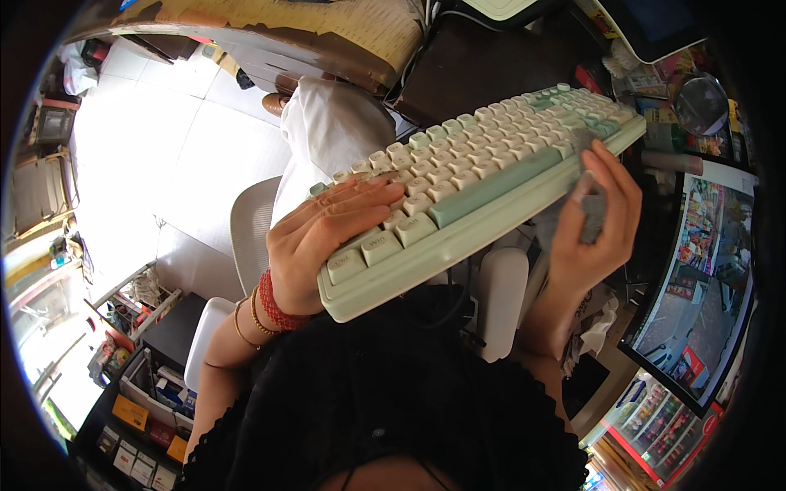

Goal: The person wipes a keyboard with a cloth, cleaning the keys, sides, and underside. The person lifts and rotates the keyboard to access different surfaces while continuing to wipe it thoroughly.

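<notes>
A cream and pale green mechanical keyboard [466, 153] is held up at a slant above my lap. My left hand [331, 227] grips its left end, fingers spread over the keys and the palm by the lower left corner. A red beaded bracelet [276, 304] and gold bangles are on that wrist. A grey, fuzzy cloth or pad [591, 216] is pinched in my right hand [602, 227]. Part of it touches the keyboard's front edge and keys, right of the green space bar [497, 187]. The cloth is blurred, so its exact kind is unclear.
A monitor [694, 288] with camera pictures stands at the right. Above it lie a round glass or clear lid [699, 103] and packets. White chair armrests [503, 301] flank me. A worn wooden counter [344, 30] runs along the top; boxed goods [132, 412] fill a lower-left shelf.
</notes>
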The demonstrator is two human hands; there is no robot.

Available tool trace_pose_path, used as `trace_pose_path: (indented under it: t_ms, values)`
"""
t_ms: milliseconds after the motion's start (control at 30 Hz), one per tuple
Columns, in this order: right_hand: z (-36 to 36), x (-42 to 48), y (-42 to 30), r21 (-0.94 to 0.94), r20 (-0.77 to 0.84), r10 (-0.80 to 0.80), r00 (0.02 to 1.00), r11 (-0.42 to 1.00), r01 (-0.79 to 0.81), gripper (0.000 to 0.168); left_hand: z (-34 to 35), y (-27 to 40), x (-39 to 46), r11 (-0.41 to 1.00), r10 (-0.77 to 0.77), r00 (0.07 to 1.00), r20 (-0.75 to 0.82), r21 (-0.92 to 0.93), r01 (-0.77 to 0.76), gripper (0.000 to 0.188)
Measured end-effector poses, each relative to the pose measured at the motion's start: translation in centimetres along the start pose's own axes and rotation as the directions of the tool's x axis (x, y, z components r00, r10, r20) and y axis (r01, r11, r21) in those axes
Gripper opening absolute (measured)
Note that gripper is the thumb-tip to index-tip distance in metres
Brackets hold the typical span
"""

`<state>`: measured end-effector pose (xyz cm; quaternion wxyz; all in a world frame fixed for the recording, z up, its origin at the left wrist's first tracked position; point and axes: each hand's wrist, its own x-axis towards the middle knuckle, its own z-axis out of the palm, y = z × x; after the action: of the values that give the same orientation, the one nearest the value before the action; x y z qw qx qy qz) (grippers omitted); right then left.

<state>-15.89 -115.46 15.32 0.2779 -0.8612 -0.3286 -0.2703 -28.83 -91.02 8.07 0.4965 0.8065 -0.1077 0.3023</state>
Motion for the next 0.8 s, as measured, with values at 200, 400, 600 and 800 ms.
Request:
trace_pose_path:
  t_ms: [200, 400, 600, 800]
  values:
    - [3.9, -2.1, -9.3, 0.287, -0.077, -0.521, 0.85, 0.805, 0.519, 0.021, 0.0, 1.1, -0.3, 0.96, -0.237, 0.972, -0.007, -0.156, 0.233, 0.036]
    - [4.7, -1.7, -10.6, 0.317, -0.093, -0.496, 0.863, 0.808, 0.498, 0.023, -0.2, 2.4, -1.3, 0.89, -0.42, 0.906, -0.053, -0.216, 0.401, 0.035]
    - [1.5, 2.8, 5.1, 0.054, -0.063, -0.127, 0.99, 0.99, 0.131, 0.031, -1.2, 0.4, -1.4, 0.979, -0.199, 0.979, -0.047, 0.028, 0.2, 0.034]
    - [1.0, 4.8, 10.5, 0.074, -0.176, 0.028, 0.984, 0.997, -0.015, 0.029, -1.6, 0.0, -1.9, 0.983, -0.185, 0.981, -0.05, -0.026, 0.184, 0.031]
